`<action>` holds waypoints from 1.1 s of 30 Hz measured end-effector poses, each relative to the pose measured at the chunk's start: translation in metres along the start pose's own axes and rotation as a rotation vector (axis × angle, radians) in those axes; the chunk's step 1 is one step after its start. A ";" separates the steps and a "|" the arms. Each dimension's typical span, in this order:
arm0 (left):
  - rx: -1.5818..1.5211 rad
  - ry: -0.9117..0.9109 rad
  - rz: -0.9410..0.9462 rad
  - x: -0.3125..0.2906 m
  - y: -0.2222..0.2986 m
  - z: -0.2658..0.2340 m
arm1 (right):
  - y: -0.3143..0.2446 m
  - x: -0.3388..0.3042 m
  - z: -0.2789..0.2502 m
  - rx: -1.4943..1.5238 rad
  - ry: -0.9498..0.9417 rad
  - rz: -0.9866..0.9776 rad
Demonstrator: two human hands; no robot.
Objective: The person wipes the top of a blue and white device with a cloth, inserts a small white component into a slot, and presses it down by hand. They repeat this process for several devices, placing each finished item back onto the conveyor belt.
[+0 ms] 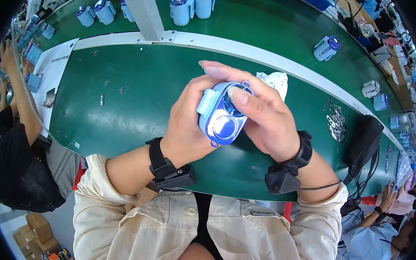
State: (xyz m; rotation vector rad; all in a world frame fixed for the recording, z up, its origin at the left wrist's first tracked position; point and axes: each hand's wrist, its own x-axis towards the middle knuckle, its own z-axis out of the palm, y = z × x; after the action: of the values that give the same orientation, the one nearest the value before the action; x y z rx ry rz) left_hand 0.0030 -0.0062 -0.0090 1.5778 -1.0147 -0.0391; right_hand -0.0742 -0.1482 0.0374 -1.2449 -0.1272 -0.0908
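Observation:
Over the middle of the green table I hold a blue lidded mug (224, 126), its glossy oval lid turned up. A light-blue piece (209, 102) sticks out from its left side, and small metal loops show at both ends of the lid. My left hand (185, 111) is closed round the left side of the body. My right hand (268, 115) grips the other side, its thumb pressed on the far part of the lid. Both hands hide most of the body. Just behind my right hand lies a crumpled white wrapper (275, 82).
Several similar blue mugs (182, 8) stand beyond the white rail (224, 44). A pile of small metal parts (337, 123) and a black pouch (365, 137) lie at the right. One small metal part (102, 99) lies at the left. Co-workers (15, 159) sit on both sides.

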 end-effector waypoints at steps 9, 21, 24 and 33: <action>0.105 0.025 -0.053 0.005 -0.006 -0.002 | 0.011 0.021 -0.016 0.084 0.095 0.010; 0.047 0.126 0.060 0.008 -0.003 -0.004 | -0.007 0.119 -0.245 -1.207 0.941 -0.073; 0.026 0.131 0.055 0.005 -0.001 -0.007 | -0.022 0.147 -0.197 -1.709 0.786 -0.216; 0.019 0.118 0.086 0.008 -0.008 -0.005 | 0.004 0.231 -0.149 -1.479 0.116 -0.189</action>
State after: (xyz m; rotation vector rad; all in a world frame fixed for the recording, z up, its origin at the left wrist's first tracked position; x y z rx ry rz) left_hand 0.0150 -0.0075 -0.0100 1.5337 -0.9915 0.1220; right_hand 0.1622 -0.2880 0.0203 -2.6926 -0.0633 -0.4791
